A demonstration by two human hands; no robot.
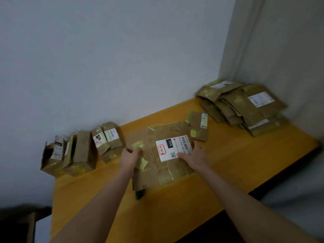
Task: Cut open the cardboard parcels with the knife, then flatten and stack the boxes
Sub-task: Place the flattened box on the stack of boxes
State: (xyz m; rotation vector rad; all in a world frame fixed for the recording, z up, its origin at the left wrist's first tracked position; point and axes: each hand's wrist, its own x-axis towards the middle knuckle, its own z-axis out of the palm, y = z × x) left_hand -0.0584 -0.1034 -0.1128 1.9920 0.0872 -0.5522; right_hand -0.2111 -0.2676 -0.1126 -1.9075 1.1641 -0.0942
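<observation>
The left hand (130, 157) is gripping an edge of the flattened box (166, 172), and the right hand (194, 158) is pressing flat on it; the stack (245, 106) is lying well beyond the right hand (the nearer arm).

Dim, flat indoor light, soft focus throughout, motion smear and wide-angle bending toward the edges.

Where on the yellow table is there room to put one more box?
Bare yellow table lies along the near edge, in front of the flattened box, and on the right, between that box and the stack in the corner. The wall side is crowded: the row of parcels on the left and a small flat box.
</observation>
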